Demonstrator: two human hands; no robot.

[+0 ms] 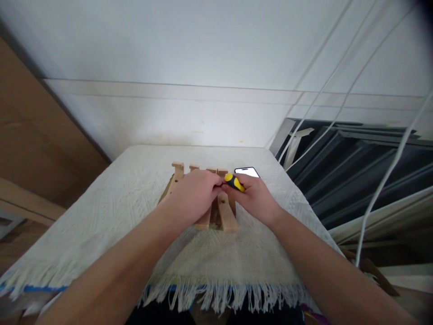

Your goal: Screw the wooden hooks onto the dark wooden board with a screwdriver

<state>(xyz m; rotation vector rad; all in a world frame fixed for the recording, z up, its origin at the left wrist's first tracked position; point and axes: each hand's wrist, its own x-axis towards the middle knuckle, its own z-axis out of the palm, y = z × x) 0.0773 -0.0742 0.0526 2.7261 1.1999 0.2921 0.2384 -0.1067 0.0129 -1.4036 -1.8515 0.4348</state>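
Several light wooden pieces with notched far ends and small dark holes lie side by side; one wooden slat (227,215) shows at the near right of the group. My right hand (256,195) is closed round a screwdriver (234,182) with a yellow and black handle; its shaft is hidden by the fingers. My left hand (196,192) rests over the middle of the wooden pieces. Its thumb and fingertips are pinched together close to my right fingertips, and what they hold, if anything, is hidden.
A phone (247,171) with a lit screen lies just beyond my right hand. The white fringed cloth (111,216) covers the table, which meets the wall. White cables (367,210) hang at the right, before dark metal panels (333,167). Brown board (43,122) stands at the left.
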